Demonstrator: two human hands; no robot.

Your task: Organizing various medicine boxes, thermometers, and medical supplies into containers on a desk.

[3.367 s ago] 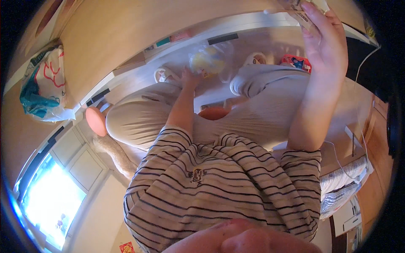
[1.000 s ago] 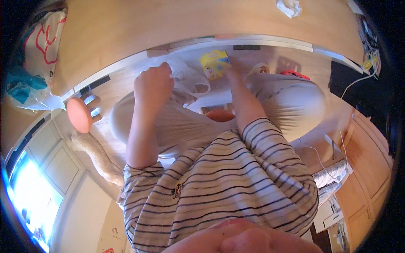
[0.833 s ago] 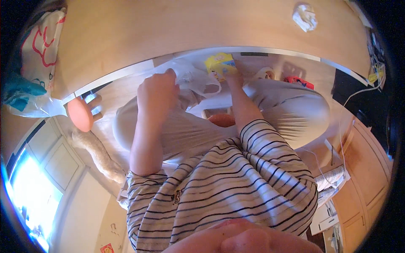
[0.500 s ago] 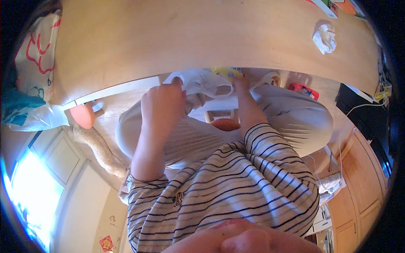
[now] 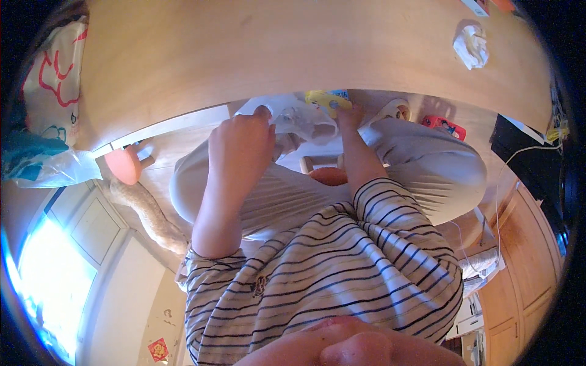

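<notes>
Head view | yellow packet [image 5: 323, 99] left of right hand [image 5: 350, 114], pinched | left hand [image 5: 243, 145] curled beside bag [image 5: 294, 122], grip unclear

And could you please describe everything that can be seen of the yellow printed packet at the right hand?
The bright yellow printed packet has a blue patch towards its upper right; whether it is plastic or card is unclear. It is gripped near its right end by the fingers of the bare right hand. It shows below the pale wooden tabletop, whose edge seems to hide its top. A clear plastic bag sits close on its lower left; contact between them cannot be told.
</notes>
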